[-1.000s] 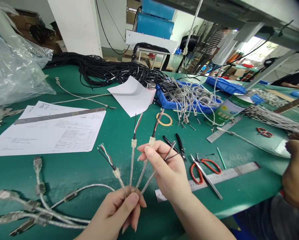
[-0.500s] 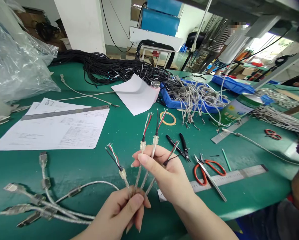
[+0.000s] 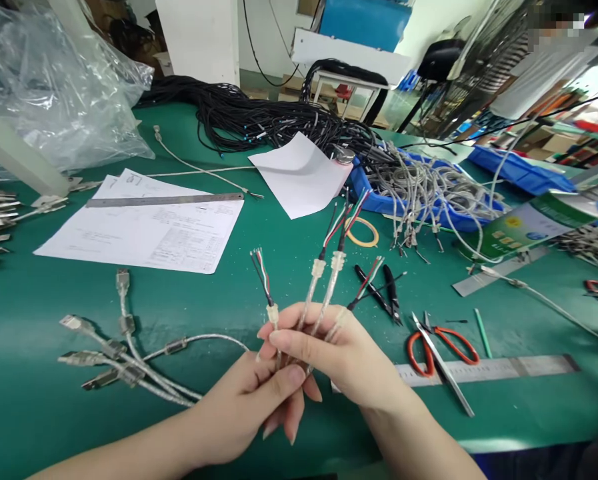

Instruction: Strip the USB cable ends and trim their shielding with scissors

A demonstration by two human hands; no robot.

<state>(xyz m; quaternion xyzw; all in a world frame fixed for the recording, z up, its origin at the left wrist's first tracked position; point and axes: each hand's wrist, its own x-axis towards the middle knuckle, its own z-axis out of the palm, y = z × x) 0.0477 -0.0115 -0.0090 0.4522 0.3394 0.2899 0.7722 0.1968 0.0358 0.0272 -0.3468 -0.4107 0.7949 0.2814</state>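
So the cables [image 3: 319,269] are fanned out above the near edge of the tabletop [image 3: 53,413], long axis pointing at the far edge, stripped ends up. The left hand [image 3: 249,407] has its grip clamped on them low down, and the right hand [image 3: 343,360] pinches them just above.

1. Left hand [image 3: 259,407] and right hand [image 3: 339,357] pinch four cables [image 3: 323,287], stripped ends up.
2. Plugs [image 3: 103,347] lie on the tabletop [image 3: 229,293].
3. Scissors [image 3: 441,350] rest across a ruler [image 3: 519,367].

Red scissors [image 3: 443,350] across front ruler [image 3: 509,368]; papers [image 3: 149,233] left; black cables [image 3: 259,123], blue tray [image 3: 373,201] behind.
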